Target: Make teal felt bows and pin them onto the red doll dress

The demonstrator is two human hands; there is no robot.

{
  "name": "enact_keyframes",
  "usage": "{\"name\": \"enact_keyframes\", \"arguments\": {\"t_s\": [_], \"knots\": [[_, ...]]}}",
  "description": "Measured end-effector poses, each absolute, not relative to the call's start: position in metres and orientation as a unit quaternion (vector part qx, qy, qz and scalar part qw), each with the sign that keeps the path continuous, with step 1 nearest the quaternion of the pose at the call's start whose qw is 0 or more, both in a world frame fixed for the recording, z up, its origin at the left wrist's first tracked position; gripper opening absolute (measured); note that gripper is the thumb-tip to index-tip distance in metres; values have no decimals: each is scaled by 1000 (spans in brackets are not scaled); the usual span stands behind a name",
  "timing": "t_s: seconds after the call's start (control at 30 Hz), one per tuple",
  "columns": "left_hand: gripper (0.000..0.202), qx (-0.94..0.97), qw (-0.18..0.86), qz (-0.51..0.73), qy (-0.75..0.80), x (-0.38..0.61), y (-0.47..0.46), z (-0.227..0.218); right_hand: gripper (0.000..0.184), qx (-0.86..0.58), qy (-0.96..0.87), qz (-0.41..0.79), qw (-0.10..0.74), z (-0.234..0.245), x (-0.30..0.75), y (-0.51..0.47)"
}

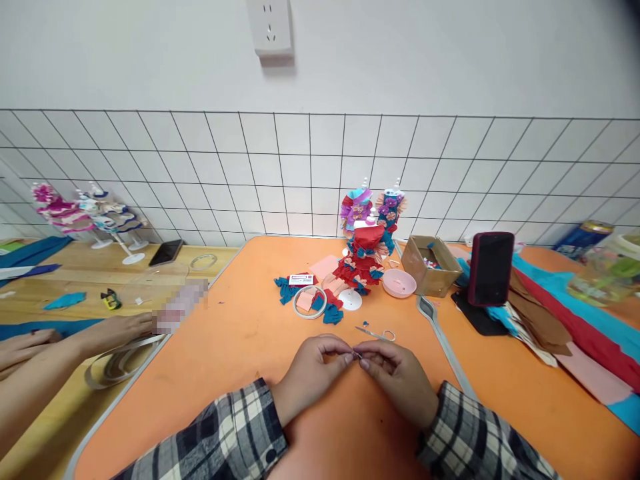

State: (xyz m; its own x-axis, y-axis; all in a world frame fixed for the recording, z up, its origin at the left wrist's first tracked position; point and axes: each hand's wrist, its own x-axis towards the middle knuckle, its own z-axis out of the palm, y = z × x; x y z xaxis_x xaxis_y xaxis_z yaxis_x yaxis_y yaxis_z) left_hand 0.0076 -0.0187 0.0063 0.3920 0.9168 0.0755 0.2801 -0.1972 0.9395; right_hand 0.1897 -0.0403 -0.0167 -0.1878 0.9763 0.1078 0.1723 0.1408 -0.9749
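My left hand (319, 368) and my right hand (399, 375) meet above the orange table, fingertips pinched together. Between them is a tiny thin piece, too small to name. Just beyond my right hand lies a small pair of scissors (377, 333), with a tiny blue scrap (366, 324) beside it. Farther off, a white ring (296, 305) rests on blue, red and peach fabric pieces (332, 314). Behind these stands a miniature red ruffled dress (367, 243) with blue and peach bows, on a white stand.
A pink dish (399, 284) and an open cardboard box (434, 265) stand right of the dresses. Farther right are an upright phone (491, 270) and fabric strips (595, 333). At left, another person's hands (117, 333) rest over a wooden table (65, 393) near a coiled band (117, 367).
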Motion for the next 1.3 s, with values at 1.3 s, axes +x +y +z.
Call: {"name": "enact_keyframes", "arguments": {"t_s": [1.3], "knots": [[32, 950, 68, 66, 297, 45, -31, 2, 27, -516, -842, 84, 132, -22, 269, -24]]}}
